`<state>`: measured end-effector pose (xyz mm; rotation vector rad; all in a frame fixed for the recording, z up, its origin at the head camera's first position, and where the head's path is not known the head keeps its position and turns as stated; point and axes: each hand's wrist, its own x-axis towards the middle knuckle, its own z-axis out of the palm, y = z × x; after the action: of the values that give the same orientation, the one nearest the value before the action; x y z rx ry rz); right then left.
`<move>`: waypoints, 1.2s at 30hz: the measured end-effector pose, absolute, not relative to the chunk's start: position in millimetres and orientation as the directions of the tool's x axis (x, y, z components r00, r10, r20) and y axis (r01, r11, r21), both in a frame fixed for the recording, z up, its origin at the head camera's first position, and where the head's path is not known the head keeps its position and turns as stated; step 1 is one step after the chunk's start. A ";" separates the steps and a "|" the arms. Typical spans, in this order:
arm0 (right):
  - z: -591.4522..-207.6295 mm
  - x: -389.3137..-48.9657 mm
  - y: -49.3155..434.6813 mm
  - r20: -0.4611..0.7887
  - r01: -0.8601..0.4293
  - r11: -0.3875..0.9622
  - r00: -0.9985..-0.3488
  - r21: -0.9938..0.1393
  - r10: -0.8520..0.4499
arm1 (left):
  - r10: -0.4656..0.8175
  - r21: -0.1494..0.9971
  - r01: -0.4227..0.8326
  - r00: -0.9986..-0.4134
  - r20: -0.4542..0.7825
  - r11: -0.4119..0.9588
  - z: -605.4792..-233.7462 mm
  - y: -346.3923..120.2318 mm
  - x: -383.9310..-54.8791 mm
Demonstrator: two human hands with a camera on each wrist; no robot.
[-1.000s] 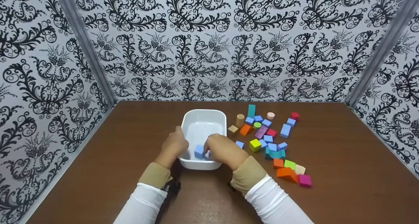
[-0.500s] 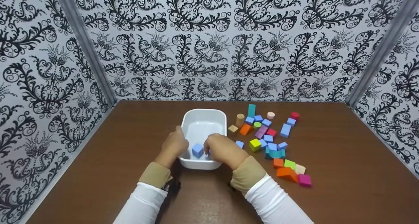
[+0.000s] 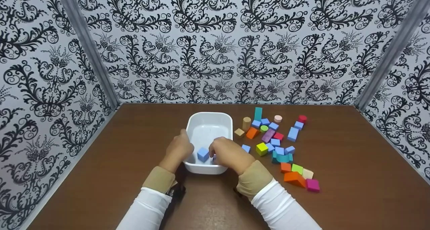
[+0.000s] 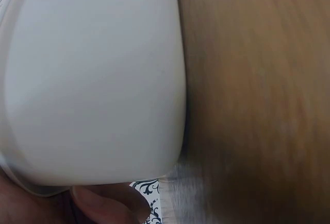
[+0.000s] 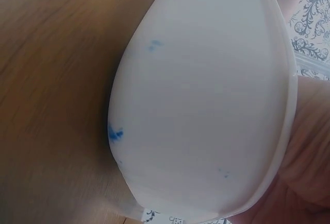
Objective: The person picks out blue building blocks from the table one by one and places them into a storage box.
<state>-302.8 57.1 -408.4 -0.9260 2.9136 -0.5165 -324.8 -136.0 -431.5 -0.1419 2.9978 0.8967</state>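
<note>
A white plastic tub [image 3: 205, 170] sits on the brown table, and both hands are at it. My left hand [image 3: 179, 147] grips the tub's left rim; in the left wrist view its fingers [image 4: 103, 203] show beyond the tub wall. My right hand [image 3: 231, 152] reaches over the right rim with curled fingers pointing down inside. A sliver of a bluish block [image 3: 215, 158] shows at those fingertips, mostly hidden by the hand. Just left of them, a light blue cube [image 3: 203, 154] rests on the tub floor. In the right wrist view, the tub wall [image 5: 206, 95] hides the right fingertips.
Right of the tub lie several loose blocks: a yellow cube [image 3: 262, 149], a teal arch [image 3: 282, 158], an orange triangle [image 3: 295, 178], a magenta block [image 3: 313, 185], a wooden cylinder [image 3: 246, 123] and several light blue blocks [image 3: 293, 134]. Patterned walls [image 3: 215, 55] enclose the table.
The light blue cube in the tub has turned and settled slightly left, away from the right fingers. The bluish sliver at the right fingertips looks different. Left hand and tub have stayed put.
</note>
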 end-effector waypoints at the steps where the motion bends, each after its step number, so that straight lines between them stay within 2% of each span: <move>1: -408.1 -302.8 57.1 0.065 -0.557 0.765 -0.819 -0.322 -0.570 | -0.086 0.546 -0.092 -0.996 -0.037 0.833 -432.0 -136.2 -325.8; 3: -407.2 -303.0 57.2 0.078 -0.571 0.762 -0.812 -0.305 -0.578 | -0.075 0.539 -0.075 -0.997 -0.022 0.839 -448.8 -142.6 -340.0; 7: -403.1 -303.9 60.0 0.137 -0.633 0.725 -0.771 -0.273 -0.622 | -0.085 0.539 -0.086 -0.996 -0.028 0.838 -449.8 -142.7 -341.8; 11: -395.0 -306.1 66.2 0.182 -0.667 0.686 -0.743 -0.292 -0.644 | -0.101 0.541 -0.115 -0.993 -0.055 0.833 -431.9 -135.3 -327.4; 19: -374.8 -311.1 84.8 0.233 -0.658 0.679 -0.752 -0.325 -0.617 | -0.106 0.530 -0.123 -0.992 -0.063 0.839 -429.6 -133.6 -324.9; 24: -369.6 -318.1 105.9 0.296 -0.666 0.680 -0.746 -0.308 -0.596 | -0.091 0.557 -0.100 -0.995 -0.043 0.825 -432.2 -134.9 -324.0; 30: -367.1 -329.2 140.5 0.310 -0.625 0.696 -0.781 -0.354 -0.543 | -0.082 0.575 -0.082 -0.996 -0.027 0.814 -432.9 -135.7 -322.9; 36: -361.8 -334.9 177.3 0.210 -0.501 0.734 -0.864 -0.458 -0.459 | -0.081 0.567 -0.087 -0.996 -0.036 0.819 -432.8 -136.3 -324.3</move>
<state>-334.9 177.3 -361.8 -0.8321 3.0017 -0.8319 -324.3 -136.3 -432.8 -0.1376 2.9865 0.9325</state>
